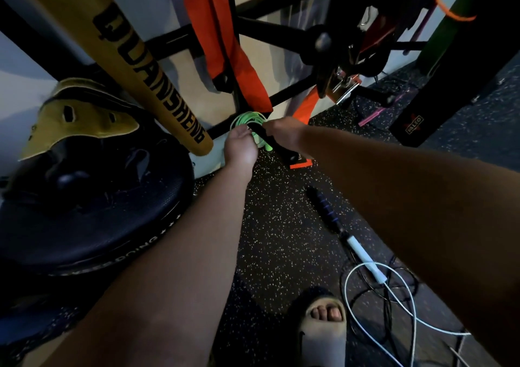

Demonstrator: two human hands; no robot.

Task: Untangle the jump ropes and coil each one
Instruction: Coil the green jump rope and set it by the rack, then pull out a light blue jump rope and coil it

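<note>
Our sandalled foot (pixel 323 327) stands beside the white jump rope (pixel 346 283), loose on the speckled floor (pixel 275 226), its white handle (pixel 364 257) lying diagonally, pointing up-left. Farther off, our left hand (pixel 240 147) pinches the coiled green jump rope (pixel 247 120); our right hand (pixel 281 133) grips its black handles (pixel 271 142), their ends toward us.

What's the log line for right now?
left hand: holds green rope | right hand: holds green rope | green rope: coiled | white rope: uncoiled on floor
</note>
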